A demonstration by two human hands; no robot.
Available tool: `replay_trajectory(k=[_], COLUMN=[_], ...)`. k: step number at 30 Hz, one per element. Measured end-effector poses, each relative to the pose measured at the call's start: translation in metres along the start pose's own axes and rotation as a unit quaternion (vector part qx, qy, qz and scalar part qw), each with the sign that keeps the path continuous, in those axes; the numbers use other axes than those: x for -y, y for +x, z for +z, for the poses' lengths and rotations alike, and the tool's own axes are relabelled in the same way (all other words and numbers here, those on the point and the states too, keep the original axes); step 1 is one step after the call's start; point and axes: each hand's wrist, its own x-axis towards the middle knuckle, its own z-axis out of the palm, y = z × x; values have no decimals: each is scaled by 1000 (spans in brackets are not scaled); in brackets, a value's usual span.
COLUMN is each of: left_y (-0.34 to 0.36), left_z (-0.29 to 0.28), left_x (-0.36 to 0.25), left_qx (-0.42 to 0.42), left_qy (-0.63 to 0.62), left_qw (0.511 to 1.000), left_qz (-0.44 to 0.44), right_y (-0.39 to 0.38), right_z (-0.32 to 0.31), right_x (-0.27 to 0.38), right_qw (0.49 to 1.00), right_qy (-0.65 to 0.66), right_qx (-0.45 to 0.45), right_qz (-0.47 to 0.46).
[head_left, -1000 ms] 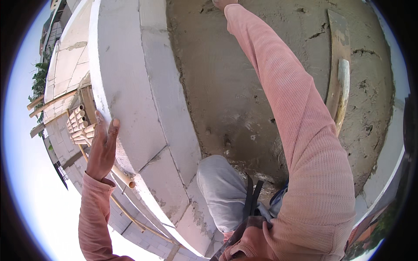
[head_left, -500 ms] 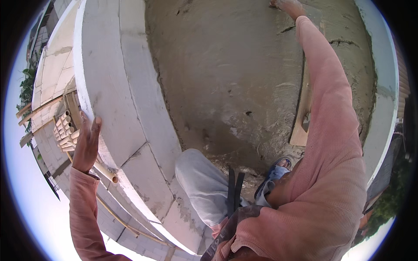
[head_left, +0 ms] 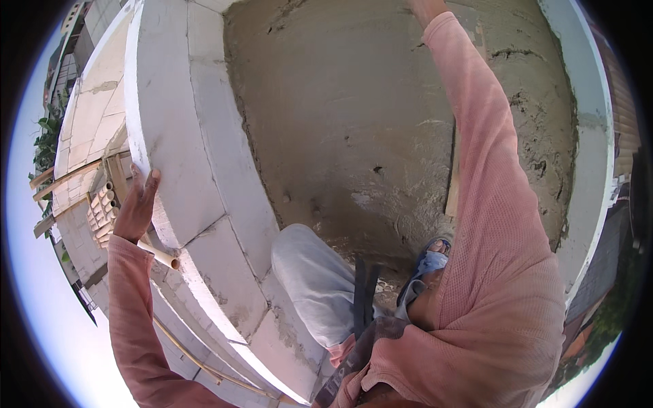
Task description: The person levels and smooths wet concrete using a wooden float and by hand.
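Observation:
My left hand lies flat with its fingers stretched against the outer edge of a white block wall, holding nothing. My right arm in a pink sleeve reaches up across a wet grey cement surface. Only the base of my right hand shows at the top rim, and what it grips is cut off. A wooden board lies on the cement, mostly hidden behind that arm. My knee in grey trousers and a blue sandal rest at the cement's near edge.
Beyond the wall's outer edge is a drop, with bamboo poles, a short pipe end and stacked pipes below. A white raised border rims the cement on the right. Rooftops and greenery lie far off.
My right arm has swung toward the right of the picture and now covers most of the wooden board. My left hand has stayed on the wall's outer edge.

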Motion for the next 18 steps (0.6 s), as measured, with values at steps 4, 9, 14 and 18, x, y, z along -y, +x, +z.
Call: replay_trajectory(k=[4,9,14,18], left_y=[7,41,62,34], left_z=[3,21,23,19], left_x=[3,54,145,35], left_qx=[-25,-45,-66,-47], left_qy=[-36,0,354,-7], left_qw=[996,994,899,998], left_qz=[83,101,248,51], right_y=[-191,-265,-212,-271], right_z=[150,133,-162,-316], right_x=[54,115,88,98], right_qw=[947,766,628,604], right_qy=[131,-449,-708,-789], right_qx=[286,341,50,25], right_qz=[-65,-309,-319,-107])
